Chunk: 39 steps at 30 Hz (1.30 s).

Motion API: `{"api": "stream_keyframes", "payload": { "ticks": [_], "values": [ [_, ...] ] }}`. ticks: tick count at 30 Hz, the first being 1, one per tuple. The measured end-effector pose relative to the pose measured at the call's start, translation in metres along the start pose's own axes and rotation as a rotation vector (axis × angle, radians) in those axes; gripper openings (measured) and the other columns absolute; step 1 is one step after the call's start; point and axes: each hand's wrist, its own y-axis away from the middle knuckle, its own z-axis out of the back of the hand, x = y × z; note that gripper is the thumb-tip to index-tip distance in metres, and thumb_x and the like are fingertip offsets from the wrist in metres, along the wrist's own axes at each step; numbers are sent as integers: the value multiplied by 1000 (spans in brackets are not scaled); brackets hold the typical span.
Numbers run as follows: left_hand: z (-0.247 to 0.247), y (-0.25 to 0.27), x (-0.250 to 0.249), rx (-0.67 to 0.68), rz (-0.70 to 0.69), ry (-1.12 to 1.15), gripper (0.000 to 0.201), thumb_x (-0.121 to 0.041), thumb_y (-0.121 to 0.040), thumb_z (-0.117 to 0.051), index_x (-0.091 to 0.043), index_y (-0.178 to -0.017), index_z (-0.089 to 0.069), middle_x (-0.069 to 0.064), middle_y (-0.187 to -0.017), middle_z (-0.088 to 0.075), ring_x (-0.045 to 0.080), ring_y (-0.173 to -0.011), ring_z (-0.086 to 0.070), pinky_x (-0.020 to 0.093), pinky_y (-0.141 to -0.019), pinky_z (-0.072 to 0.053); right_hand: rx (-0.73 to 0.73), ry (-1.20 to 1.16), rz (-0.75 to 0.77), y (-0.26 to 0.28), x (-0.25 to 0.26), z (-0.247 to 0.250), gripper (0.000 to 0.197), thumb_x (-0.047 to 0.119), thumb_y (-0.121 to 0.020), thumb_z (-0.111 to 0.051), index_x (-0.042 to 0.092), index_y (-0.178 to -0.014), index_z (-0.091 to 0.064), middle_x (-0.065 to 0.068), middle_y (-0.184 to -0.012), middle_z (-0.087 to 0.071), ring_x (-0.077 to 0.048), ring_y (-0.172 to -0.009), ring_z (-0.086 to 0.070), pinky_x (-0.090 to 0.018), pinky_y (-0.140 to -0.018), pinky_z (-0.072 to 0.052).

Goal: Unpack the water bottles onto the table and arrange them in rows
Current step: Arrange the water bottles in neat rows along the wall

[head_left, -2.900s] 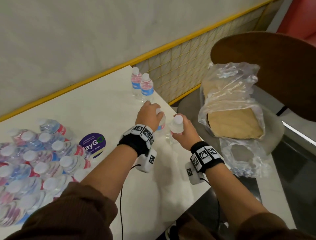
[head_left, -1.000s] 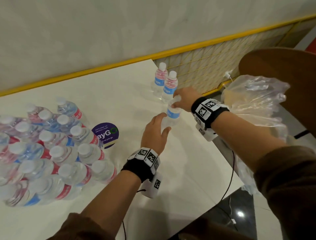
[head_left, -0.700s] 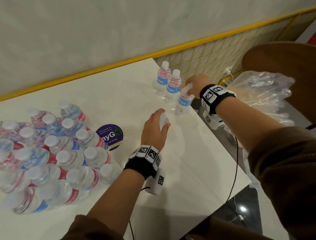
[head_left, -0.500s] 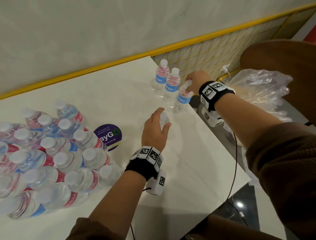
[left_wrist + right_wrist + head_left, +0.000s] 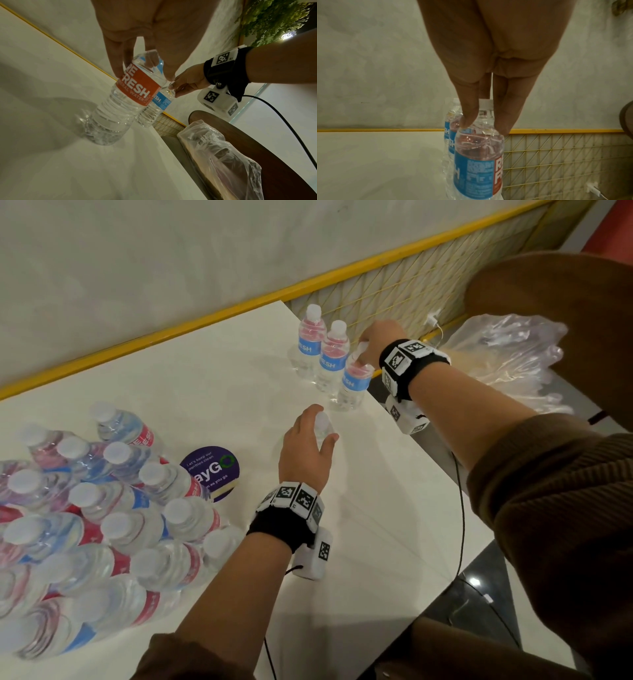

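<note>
Three small water bottles stand in a line at the table's far right edge: two free ones (image 5: 310,344) (image 5: 334,357) and a third (image 5: 354,385). My right hand (image 5: 368,345) pinches that third bottle (image 5: 479,155) at its neck, thumb (image 5: 467,119) on one side and a finger (image 5: 505,121) on the other. My left hand (image 5: 317,436) grips the top of a red-labelled bottle (image 5: 123,97) from above; it stands upright on the table just in front of the line. A wrapped pack of several bottles (image 5: 85,525) lies at the left.
A purple round sticker (image 5: 212,470) sits between the pack and my left hand. The table's right edge (image 5: 428,446) runs close by the line of bottles. Beyond it are a crumpled plastic bag (image 5: 507,361), a brown round seat (image 5: 548,285) and a yellow wire panel (image 5: 411,289).
My right hand carried its bottle away from me and stood it beside the two bottles at the far edge. My left hand stayed on its own upright bottle.
</note>
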Motion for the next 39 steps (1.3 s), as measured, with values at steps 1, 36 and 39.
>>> {"api": "stream_keyframes", "payload": {
  "ticks": [1,36,39],
  "values": [
    [1,0,0,5,2,1,47,-25,-90,-59,-20,-133,-43,0,-127,-54,21,-112,-51,29,-91,-39,4,2,-2,-1,1,0,40,27,-89,-61,5,-122,-60,-14,-124,-60,-31,-116,-55,-33,-92,-46],
    [4,-1,-4,39,23,-12,48,-26,-91,-58,-20,-135,-41,-2,-131,-52,18,-117,-48,28,-96,-38,88,53,-27,-17,-3,4,48,34,-87,-64,2,-122,-59,-14,-110,-61,-29,-102,-57,-33,-83,-45],
    [4,-1,-2,32,7,-4,47,-25,-90,-58,-19,-134,-42,-1,-129,-53,19,-116,-49,28,-95,-37,95,54,-40,-18,1,5,48,37,-87,-63,1,-118,-60,-11,-95,-55,-27,-92,-55,-31,-80,-45]
  ]
}}
